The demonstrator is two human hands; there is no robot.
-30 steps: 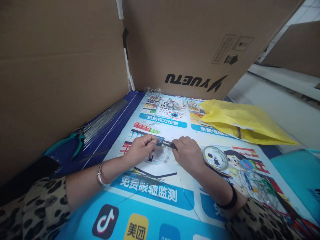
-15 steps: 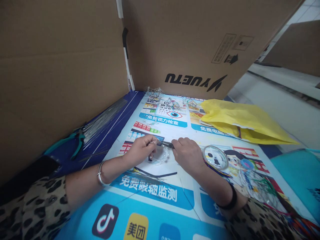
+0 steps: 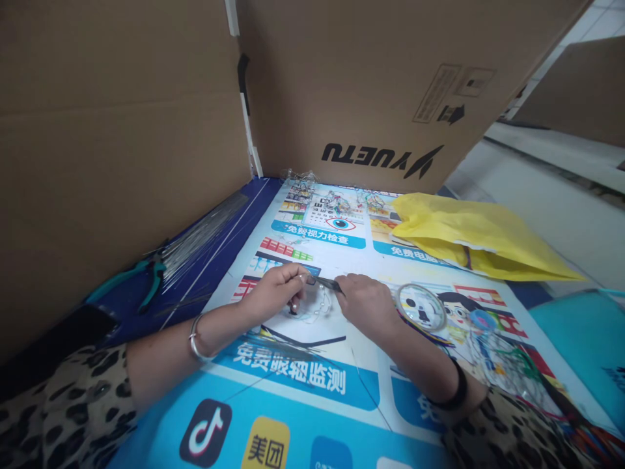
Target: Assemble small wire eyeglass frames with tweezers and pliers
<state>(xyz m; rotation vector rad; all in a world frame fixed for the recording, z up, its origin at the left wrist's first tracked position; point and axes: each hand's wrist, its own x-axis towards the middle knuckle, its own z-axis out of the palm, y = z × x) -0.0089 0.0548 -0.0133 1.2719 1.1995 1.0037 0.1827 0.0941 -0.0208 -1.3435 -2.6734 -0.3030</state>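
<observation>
Clear beaded loop [image 3: 323, 305] sat left of yellow bag [image 3: 478, 228], nearer wearer. Judged light, springy, slippery; beads perhaps fragile. Left hand [image 3: 277, 294] pinched its upper edge, seemingly best hold; right hand [image 3: 365, 305] gripped slim dark tool [image 3: 329, 283].

Leopard-print sleeves [image 3: 90, 397], silver bangle [image 3: 192, 340], black wristband [image 3: 461, 387]

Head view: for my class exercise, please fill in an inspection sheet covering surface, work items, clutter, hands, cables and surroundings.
Surface: printed sheet over dark blue covering.
Work items: clear loop, seemingly beaded; slim dark tool, exact type unclear.
Clutter: teal-handled pliers and thin wires at left; yellow bag and tangled strands at right.
Hands: left hand seems to pinch the loop; right hand grips the tool.
Cables: power cables, nothing seen.
Surroundings: cardboard panels behind and at left.
</observation>
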